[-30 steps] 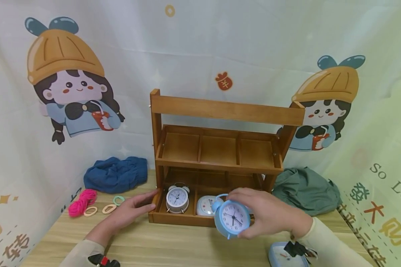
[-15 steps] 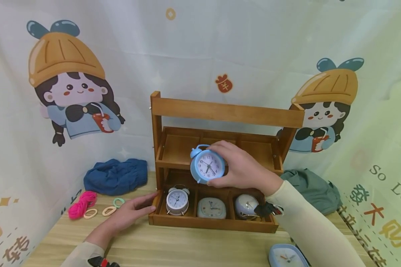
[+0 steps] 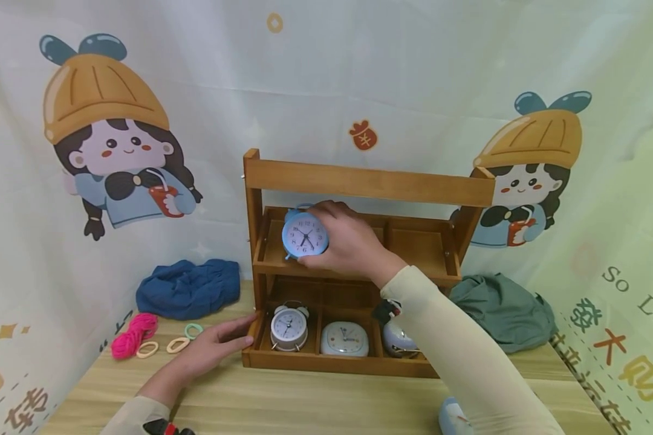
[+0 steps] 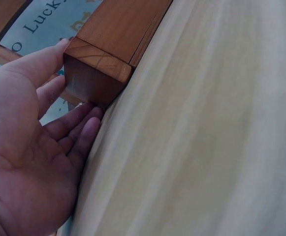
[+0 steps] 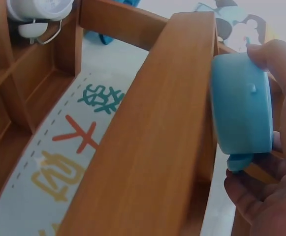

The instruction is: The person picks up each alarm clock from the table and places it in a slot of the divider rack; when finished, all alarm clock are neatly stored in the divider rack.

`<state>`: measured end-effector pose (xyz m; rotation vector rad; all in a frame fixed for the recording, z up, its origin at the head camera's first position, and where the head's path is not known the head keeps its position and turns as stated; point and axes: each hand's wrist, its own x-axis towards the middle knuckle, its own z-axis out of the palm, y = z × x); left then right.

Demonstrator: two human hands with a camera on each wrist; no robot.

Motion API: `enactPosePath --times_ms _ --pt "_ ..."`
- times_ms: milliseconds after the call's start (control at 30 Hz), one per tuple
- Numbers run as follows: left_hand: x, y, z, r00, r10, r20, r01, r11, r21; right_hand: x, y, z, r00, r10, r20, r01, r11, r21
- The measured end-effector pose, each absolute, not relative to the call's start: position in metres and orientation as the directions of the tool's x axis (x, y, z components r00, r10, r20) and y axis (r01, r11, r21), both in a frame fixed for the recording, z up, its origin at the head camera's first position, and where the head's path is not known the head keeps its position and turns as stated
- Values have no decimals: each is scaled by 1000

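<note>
With our right hand (image 3: 348,241) we pinch the blue clock (image 3: 305,236) sideways, likely so it faces us, at the upper left compartment (image 3: 273,237) of the wooden shelf (image 3: 370,181); our left hand (image 3: 217,343), fingers loosely extended, touches its lower end, probably for steadiness.

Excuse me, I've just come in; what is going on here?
A person's right hand holds a light-blue alarm clock at the upper left compartment of a wooden shelf, while the left hand touches the shelf's lower left end. On the lower tier, a white twin-bell alarm clock stands at the left and a rounded-square clock in the middle.
</note>
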<state>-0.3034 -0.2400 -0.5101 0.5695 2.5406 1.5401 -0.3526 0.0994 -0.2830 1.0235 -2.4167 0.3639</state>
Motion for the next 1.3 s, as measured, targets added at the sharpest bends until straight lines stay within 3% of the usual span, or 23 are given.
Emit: enactPosePath --times_ms 400,900,1100,1300 --pt "-302 -240 -509 -932 355 68 223 418 881 -367 82 -297 -616 -601 509 -700 715 -2" --pt "-302 -240 -510 -924 369 103 257 398 881 -372 90 -312 -669 -592 451 -707 693 -139" --pt "-302 -240 -512 -925 368 98 256 411 875 -356 107 -313 -653 -611 447 -735 652 -184" --pt "-300 -239 -510 -926 364 100 257 414 873 -321 150 -320 -637 -635 437 -744 654 -135"
